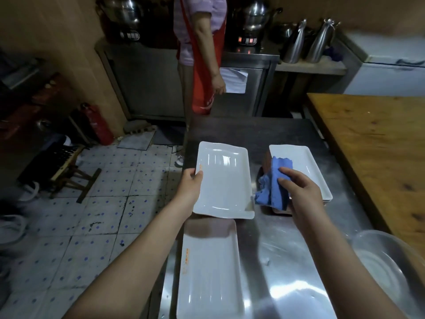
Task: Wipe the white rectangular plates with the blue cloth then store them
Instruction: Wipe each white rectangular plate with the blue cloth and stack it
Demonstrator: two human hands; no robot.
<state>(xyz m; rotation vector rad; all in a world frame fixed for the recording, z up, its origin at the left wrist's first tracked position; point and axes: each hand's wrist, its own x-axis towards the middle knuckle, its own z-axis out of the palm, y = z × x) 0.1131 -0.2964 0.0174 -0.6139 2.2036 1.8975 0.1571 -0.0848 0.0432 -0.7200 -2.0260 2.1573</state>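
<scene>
My left hand [190, 183] grips the left edge of a white rectangular plate [224, 180], held just above the steel table [287, 261]. My right hand [299, 187] holds a crumpled blue cloth [273, 187] to the right of that plate, apart from its surface. A stack of white rectangular plates [308, 166] lies on the table behind the cloth and my right hand. Another white rectangular plate [209, 272] lies flat near the table's front left edge, below the held one.
A wooden table [372, 148] runs along the right. A clear plastic bowl [388, 261] sits at the front right. A person in a red apron [202, 54] stands beyond the table by a steel counter. Tiled floor, a stool and a fire extinguisher [96, 123] lie to the left.
</scene>
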